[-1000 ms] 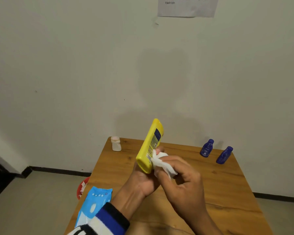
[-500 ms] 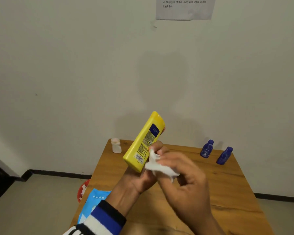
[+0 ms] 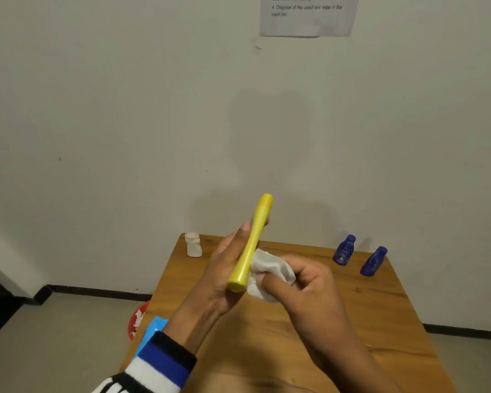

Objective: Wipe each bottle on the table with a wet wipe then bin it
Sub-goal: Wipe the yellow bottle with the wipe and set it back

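Gripped in the left hand point(image 3: 224, 268), the yellow bottle point(image 3: 251, 245) is held tilted above the near middle of the table point(image 3: 380, 313), while the right hand point(image 3: 306, 282) pinches a crumpled wet wipe point(image 3: 270, 269) against its lower right side. Half a second ago its printed label and barcode faced the camera; now it has been turned so only a plain narrow edge shows, which suggests a fresh face is being wiped and this bottle is nearly done. No brand is readable on it. On the wall notice point(image 3: 306, 15), "Dispose of the used wet wipe in the trash bin" can be read.
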`<state>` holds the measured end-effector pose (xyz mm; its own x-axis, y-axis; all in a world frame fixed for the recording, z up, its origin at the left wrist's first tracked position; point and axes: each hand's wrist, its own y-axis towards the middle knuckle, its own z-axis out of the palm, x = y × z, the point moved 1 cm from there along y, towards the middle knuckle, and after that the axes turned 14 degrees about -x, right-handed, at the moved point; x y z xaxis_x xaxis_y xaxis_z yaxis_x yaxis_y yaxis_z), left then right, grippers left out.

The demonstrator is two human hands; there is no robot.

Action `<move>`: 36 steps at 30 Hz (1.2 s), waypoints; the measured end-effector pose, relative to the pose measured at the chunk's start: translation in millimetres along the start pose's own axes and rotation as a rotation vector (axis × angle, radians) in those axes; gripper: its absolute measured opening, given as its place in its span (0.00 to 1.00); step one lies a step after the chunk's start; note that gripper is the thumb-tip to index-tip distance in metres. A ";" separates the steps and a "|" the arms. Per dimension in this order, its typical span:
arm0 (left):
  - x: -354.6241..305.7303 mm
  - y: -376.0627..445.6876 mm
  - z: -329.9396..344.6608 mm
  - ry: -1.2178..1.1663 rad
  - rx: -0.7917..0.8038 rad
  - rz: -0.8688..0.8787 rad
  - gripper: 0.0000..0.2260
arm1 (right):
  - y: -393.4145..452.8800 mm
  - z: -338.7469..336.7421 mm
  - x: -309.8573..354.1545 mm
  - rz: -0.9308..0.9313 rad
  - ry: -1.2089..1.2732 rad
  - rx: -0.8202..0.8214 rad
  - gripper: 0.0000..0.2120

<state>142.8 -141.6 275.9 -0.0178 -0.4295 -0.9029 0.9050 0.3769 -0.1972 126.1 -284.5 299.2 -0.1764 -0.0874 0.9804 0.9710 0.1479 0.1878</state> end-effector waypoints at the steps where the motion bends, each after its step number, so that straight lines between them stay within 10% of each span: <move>1: 0.4 4.6 -5.6 -0.019 -0.003 0.030 0.24 | 2.7 -3.8 -1.0 0.073 0.049 0.005 0.07; 13: -0.4 -3.0 -2.1 0.180 0.120 0.140 0.16 | 61.0 -17.1 8.6 -0.198 -0.102 -0.289 0.20; 24: 7.3 8.1 -6.1 0.104 -0.048 0.213 0.17 | 30.9 0.8 -18.4 -0.422 -0.239 -0.292 0.05; 36: 11.2 17.5 -22.5 0.244 -0.010 0.282 0.14 | 70.9 -4.4 -13.7 0.020 0.060 -0.264 0.05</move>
<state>148.9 -121.4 253.7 0.1300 -0.1000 -0.9865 0.8848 0.4607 0.0699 198.0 -277.2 298.9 -0.1541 -0.1462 0.9772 0.9841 -0.1107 0.1387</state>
